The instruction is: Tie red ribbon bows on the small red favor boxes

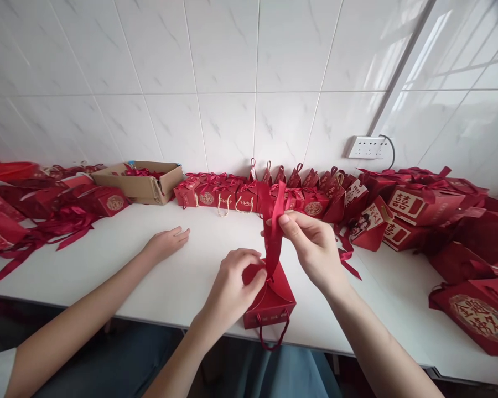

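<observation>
A small red gift box (274,304) sits at the table's front edge before me, a dark red cord handle (273,347) hanging from its near side. From its top rises a red ribbon (274,243). My right hand (309,240) pinches the ribbon's raised part between thumb and fingers, above the box. Lower down, my left hand (236,284) has thumb and forefinger closed on the ribbon close to the lid, where it meets the box. The fingertips of my left hand partly cover the lid.
Another person's hand (168,243) rests on the white table (120,254) at left. Behind stand a cardboard box (161,188) and rows of red gift boxes (207,196). Loose ribbons (72,221) lie left; more gift boxes (477,315) crowd the right. A power strip (368,147) is on the wall.
</observation>
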Demonstrator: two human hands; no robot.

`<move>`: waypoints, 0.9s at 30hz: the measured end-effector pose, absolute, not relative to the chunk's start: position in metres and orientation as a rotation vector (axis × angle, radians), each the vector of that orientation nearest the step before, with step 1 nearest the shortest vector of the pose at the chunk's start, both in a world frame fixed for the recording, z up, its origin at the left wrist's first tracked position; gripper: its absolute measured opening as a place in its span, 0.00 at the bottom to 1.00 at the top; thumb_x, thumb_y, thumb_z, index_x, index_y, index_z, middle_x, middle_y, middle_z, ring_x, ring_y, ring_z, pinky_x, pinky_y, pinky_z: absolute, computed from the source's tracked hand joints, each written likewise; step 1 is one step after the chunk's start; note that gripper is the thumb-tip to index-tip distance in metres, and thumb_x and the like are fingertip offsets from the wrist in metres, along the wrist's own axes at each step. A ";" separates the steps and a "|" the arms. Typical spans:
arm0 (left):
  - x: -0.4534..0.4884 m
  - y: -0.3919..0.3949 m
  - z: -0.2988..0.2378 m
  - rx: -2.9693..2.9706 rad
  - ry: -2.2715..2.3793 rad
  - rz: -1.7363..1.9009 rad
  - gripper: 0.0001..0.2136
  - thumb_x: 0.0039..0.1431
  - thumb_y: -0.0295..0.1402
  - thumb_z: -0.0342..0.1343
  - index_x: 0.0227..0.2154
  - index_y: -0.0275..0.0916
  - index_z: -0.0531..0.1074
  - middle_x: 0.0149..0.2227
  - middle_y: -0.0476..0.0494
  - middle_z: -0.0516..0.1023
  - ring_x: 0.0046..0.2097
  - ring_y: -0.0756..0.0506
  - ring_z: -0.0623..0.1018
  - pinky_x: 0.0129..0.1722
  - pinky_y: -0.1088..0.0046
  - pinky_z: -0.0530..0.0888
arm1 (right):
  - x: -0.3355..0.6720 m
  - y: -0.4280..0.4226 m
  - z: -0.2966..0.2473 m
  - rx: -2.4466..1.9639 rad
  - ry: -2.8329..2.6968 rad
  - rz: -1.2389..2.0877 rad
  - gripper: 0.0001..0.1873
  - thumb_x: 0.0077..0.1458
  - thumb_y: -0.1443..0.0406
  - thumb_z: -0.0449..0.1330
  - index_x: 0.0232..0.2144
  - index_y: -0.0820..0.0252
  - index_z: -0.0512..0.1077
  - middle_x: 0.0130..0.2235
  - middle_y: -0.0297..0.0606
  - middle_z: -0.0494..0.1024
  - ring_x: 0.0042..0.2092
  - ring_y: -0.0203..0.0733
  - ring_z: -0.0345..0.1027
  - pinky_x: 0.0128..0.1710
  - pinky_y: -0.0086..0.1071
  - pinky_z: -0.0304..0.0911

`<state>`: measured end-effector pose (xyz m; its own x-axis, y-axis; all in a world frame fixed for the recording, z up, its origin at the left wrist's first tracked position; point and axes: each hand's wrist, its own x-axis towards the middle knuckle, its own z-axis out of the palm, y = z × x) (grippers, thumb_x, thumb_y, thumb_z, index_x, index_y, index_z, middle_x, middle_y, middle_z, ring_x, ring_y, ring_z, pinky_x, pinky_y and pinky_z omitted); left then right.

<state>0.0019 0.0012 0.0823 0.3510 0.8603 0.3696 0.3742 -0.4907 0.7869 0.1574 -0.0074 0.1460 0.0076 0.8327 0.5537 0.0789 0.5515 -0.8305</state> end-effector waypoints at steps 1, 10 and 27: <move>0.003 0.000 0.080 2.060 1.087 1.055 0.03 0.56 0.30 0.53 0.32 0.41 0.70 0.42 0.43 0.75 0.48 0.41 0.72 0.52 0.59 0.65 | 0.156 -0.007 0.147 -0.831 -1.464 0.724 0.17 0.59 0.56 0.56 0.24 0.60 0.69 0.25 0.33 0.70 0.29 0.37 0.65 0.31 0.29 0.62; 0.010 -0.008 0.080 2.134 1.093 0.998 0.03 0.51 0.29 0.56 0.30 0.41 0.69 0.37 0.45 0.74 0.43 0.41 0.71 0.48 0.60 0.67 | 0.152 -0.002 0.147 -0.890 -1.457 0.675 0.18 0.58 0.53 0.57 0.24 0.59 0.71 0.26 0.34 0.71 0.29 0.38 0.67 0.30 0.30 0.64; 0.011 -0.003 0.066 2.014 1.131 0.983 0.02 0.54 0.29 0.55 0.27 0.39 0.68 0.46 0.42 0.71 0.52 0.41 0.69 0.53 0.60 0.66 | 0.155 0.007 0.132 -0.824 -1.290 0.600 0.16 0.58 0.55 0.58 0.25 0.58 0.71 0.25 0.33 0.67 0.28 0.36 0.63 0.29 0.30 0.61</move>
<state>0.0107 -0.0034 0.0659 0.3564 0.8842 0.3018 0.4222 -0.4406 0.7922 0.1554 0.0067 0.1320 0.1962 0.7864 0.5858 0.0582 0.5870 -0.8075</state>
